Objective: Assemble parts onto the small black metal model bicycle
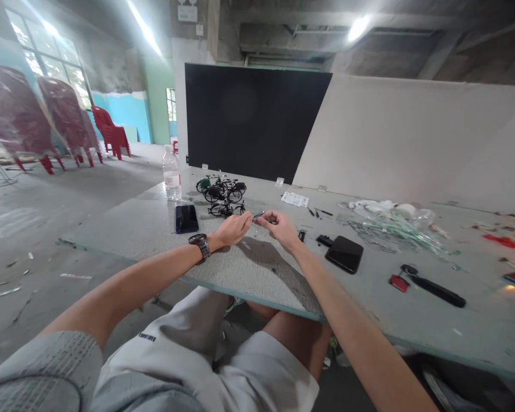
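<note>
My left hand (235,229), with a watch (201,243) on its wrist, is closed in a pinch above the tabletop. What its fingertips grip is hidden. Close beside it, my right hand (280,227) pinches a small thin dark piece (258,217) that points toward the left fingertips. The piece is too small for me to tell its kind. Just beyond my left hand stand several miniature bicycles (225,209), black ones and one with green parts. A small black part (301,235) lies to the right of my right hand.
A phone (186,219) and a water bottle (172,174) are at the left. To the right are a black square device (344,254), a black handle-like tool (438,290), a red-and-black item (399,282) and a heap of plastic and wire frames (395,226). A dark panel (253,120) borders the back.
</note>
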Demonstrator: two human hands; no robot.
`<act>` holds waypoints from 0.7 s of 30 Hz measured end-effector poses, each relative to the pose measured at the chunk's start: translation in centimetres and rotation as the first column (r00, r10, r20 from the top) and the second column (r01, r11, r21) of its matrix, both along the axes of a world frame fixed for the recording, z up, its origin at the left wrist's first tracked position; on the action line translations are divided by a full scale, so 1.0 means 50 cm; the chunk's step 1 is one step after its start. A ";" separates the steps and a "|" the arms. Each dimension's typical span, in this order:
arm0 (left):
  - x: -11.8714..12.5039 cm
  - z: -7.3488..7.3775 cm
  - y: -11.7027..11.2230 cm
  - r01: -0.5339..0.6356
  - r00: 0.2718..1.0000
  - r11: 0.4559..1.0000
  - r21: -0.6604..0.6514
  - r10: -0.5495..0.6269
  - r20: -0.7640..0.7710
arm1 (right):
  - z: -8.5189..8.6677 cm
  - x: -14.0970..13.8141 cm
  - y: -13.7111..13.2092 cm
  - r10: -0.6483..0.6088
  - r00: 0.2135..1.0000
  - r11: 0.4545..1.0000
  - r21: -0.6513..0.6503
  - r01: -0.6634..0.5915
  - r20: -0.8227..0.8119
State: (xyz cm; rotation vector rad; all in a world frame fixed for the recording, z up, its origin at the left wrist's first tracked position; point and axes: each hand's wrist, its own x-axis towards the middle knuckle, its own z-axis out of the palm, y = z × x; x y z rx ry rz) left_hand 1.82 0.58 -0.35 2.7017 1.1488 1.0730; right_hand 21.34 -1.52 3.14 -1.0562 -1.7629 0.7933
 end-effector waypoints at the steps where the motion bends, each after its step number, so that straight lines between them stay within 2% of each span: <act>1: 0.000 0.001 -0.001 -0.001 1.000 1.000 -0.005 0.001 0.012 | 0.000 0.000 0.000 0.005 1.000 1.000 -0.003 -0.005 -0.002; 6: -0.001 0.006 -0.006 0.016 1.000 1.000 -0.003 -0.015 0.022 | 0.000 0.000 0.000 0.025 1.000 1.000 -0.012 -0.026 -0.012; 14: -0.010 0.017 -0.012 0.000 0.999 1.000 -0.022 0.000 -0.032 | 0.001 0.000 -0.002 -0.010 1.000 1.000 0.020 0.010 0.024; 18: -0.013 0.024 -0.017 0.011 0.999 0.999 -0.046 -0.013 -0.034 | 0.005 0.010 0.006 -0.090 0.995 0.995 0.056 0.088 0.036; 21: -0.016 0.024 -0.014 0.015 1.000 0.998 -0.055 -0.016 -0.024 | 0.005 0.029 0.016 -0.201 0.966 0.970 0.168 0.173 0.165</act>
